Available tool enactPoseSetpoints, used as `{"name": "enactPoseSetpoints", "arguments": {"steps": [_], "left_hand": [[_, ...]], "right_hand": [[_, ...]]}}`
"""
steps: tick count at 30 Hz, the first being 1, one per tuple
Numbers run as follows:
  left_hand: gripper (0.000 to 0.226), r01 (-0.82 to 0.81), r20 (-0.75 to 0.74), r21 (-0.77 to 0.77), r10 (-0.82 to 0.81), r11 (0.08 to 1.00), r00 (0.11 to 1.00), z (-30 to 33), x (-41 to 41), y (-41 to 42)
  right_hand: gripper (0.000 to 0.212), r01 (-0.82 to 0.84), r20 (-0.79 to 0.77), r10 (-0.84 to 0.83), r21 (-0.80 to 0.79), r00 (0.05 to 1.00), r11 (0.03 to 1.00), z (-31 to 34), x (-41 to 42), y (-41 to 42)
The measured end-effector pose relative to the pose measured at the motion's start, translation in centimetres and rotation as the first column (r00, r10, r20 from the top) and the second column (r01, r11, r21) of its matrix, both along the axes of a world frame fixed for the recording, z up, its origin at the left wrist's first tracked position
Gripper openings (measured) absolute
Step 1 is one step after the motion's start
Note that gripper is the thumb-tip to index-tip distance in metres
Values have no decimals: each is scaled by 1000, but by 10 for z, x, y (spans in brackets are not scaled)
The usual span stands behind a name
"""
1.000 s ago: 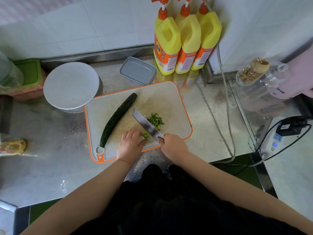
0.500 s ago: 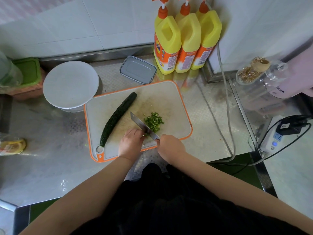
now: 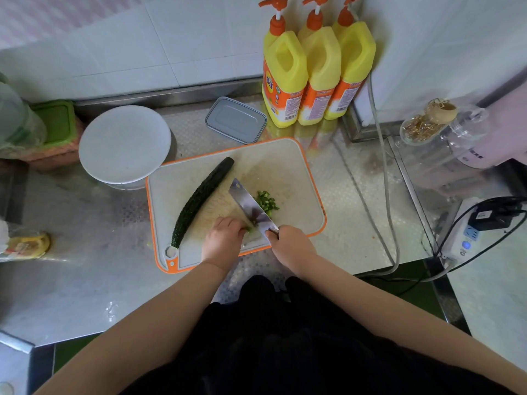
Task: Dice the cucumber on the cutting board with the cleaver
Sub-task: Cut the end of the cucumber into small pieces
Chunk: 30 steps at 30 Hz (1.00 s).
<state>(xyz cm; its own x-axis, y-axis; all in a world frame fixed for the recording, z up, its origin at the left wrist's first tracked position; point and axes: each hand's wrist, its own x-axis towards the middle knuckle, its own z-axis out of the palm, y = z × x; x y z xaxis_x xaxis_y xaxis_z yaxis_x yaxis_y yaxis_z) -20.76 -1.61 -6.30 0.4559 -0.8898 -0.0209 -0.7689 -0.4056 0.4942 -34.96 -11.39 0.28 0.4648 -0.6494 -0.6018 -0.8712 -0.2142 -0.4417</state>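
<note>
A whole dark green cucumber [image 3: 201, 202] lies diagonally on the left part of the white, orange-rimmed cutting board [image 3: 296, 178]. My right hand [image 3: 291, 246] grips the cleaver [image 3: 249, 208] by its handle, the blade tilted up with its flat side showing. My left hand [image 3: 224, 238] rests with curled fingers on a small green piece at the board's near edge, right beside the blade. A little pile of chopped green bits [image 3: 266, 201] lies to the right of the blade.
A white round lid or plate [image 3: 124, 143] sits left of the board, a grey rectangular container [image 3: 235, 119] behind it. Three yellow pump bottles [image 3: 316, 75] stand at the back wall. Cables and a power strip [image 3: 467, 238] lie at the right, beside a glass jar [image 3: 427, 124].
The cleaver has lifted and tilted so its flat side shows, after being lower and closer to my left hand half a second ago. My left hand stays on the green piece.
</note>
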Motion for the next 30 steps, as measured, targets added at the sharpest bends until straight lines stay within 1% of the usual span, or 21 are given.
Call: {"name": "enactPoseSetpoints", "arguments": {"steps": [3,6,9,14,18,23,26,30], "left_hand": [[4,-45,-31,58,47,997,998,7,-3,-7],[12,-93,-49,118,100,989,994,10,-5,-12],[15,-98,-81,142,111,985,991,9,-2,-11],[16,-101,-67,200,116,975,991,11,0,-15],[16,-93,-62,211,108,973,992,14,-1,-17],[15,-71,-88,168,87,983,992,13,1,-14],[16,-33,-94,187,51,982,994,11,5,-11],[17,-52,-81,213,70,976,994,14,5,-13]], "right_hand": [[36,-26,15,27,-58,1000,998,5,0,1],[39,-53,2,53,-99,999,994,7,0,2],[38,-94,-19,93,-115,996,989,6,1,7],[33,-187,-82,178,-124,981,974,1,2,12],[38,-149,-81,141,-108,987,983,-1,11,7],[44,-100,-34,99,-14,994,995,-3,14,-7],[44,-70,-33,69,-33,997,997,-2,7,-4],[42,-117,-38,115,-70,993,991,2,6,7]]}}
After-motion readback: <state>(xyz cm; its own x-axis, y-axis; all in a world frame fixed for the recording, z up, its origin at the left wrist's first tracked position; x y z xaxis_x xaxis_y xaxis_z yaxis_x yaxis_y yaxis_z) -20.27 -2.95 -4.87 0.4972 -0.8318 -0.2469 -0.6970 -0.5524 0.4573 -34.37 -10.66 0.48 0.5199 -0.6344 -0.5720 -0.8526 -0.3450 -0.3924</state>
